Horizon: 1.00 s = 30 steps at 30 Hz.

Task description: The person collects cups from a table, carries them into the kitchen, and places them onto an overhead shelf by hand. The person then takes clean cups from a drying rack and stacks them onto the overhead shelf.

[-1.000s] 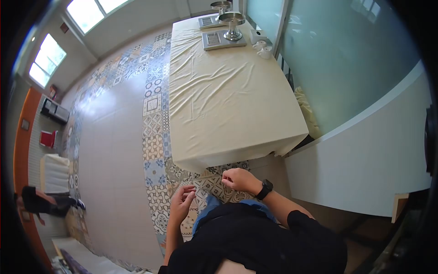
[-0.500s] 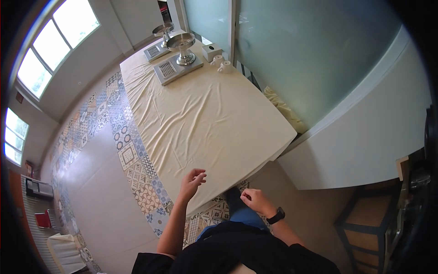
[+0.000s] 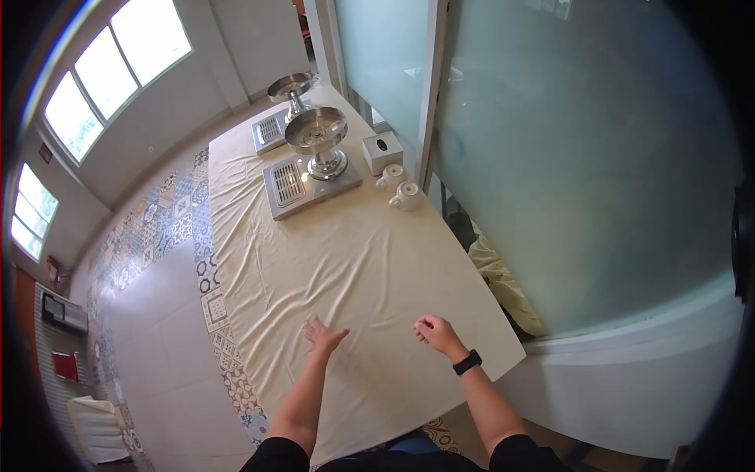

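Observation:
My left hand is over the near part of a table covered with a wrinkled cream cloth. Its fingers are spread and it holds nothing. To the right, my right hand, with a dark watch on the wrist, has its fingers curled in above the same cloth. Whether anything lies inside those curled fingers is hidden. Creases run through the cloth beyond both hands.
Farther along the table stand two metal stands with round trays, a white tissue box and two upturned cups. A frosted glass partition borders the right side.
The view has come closer to the table, and the stands and cups look larger. Both hands have moved forward over the cloth. My left hand's fingers have spread.

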Tool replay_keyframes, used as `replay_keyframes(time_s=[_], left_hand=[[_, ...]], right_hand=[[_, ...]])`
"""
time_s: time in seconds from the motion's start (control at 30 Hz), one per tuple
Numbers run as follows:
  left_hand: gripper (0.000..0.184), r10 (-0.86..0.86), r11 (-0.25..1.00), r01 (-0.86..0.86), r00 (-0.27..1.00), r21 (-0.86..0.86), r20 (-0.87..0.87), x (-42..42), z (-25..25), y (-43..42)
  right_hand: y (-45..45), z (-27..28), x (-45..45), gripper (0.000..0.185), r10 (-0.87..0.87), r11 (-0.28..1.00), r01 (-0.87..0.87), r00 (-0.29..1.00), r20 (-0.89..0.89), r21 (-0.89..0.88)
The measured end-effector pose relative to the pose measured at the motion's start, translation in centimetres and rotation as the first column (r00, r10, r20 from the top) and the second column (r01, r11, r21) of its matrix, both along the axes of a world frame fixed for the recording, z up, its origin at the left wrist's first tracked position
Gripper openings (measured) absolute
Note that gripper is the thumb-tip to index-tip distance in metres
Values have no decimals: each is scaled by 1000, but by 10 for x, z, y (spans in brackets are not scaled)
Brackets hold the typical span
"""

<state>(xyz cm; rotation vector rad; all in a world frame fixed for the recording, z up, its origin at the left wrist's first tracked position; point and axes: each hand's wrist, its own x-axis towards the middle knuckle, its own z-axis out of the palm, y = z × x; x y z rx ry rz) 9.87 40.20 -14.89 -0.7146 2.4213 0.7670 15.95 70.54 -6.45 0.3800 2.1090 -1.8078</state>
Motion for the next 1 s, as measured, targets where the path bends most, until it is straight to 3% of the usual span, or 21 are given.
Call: replay_keyframes(time_s=[0.07,0.13,0.23,0.3,0.37,0.43,0.5,0.57,0.6,0.83,1.0], left_hand=[[131,-44,997,50,992,-50,122,-21,16,22],[146,-58,996,74,960,-50,273,-31,41,42],[149,-30,991,75,929,-109,370,-43,28,45],[152,-44,991,95,903,-98,426,-49,31,46],[155,-61,992,104,894,-74,444,-51,31,45],[155,-67,991,110,895,-71,441,-50,29,45],[154,-52,992,96,894,-77,445,-51,29,44],[153,-43,993,89,886,-78,462,-53,30,45],[152,-52,994,89,889,-60,455,-53,28,43],[153,-69,995,96,887,-36,457,-57,26,39],[154,-90,993,116,893,-33,442,-53,29,40]], right_hand=[[11,-24,-61,19,44,964,-20,995,-85,265],[16,-29,-124,23,-22,938,105,969,-246,330],[26,-65,-226,26,49,898,112,936,-349,426],[20,-71,-276,33,50,771,250,893,-448,585],[18,-81,-328,48,-19,672,303,919,-393,676],[-1,-16,-350,63,-222,635,252,965,-139,730],[-1,-29,-384,72,-262,534,234,959,-104,813],[-2,-27,-403,81,-347,581,286,934,-86,762],[1,-30,-412,84,-313,582,207,950,-19,786],[-17,-49,-406,75,-275,456,196,959,-72,868],[-31,-44,-368,69,-197,464,142,979,-54,875]])
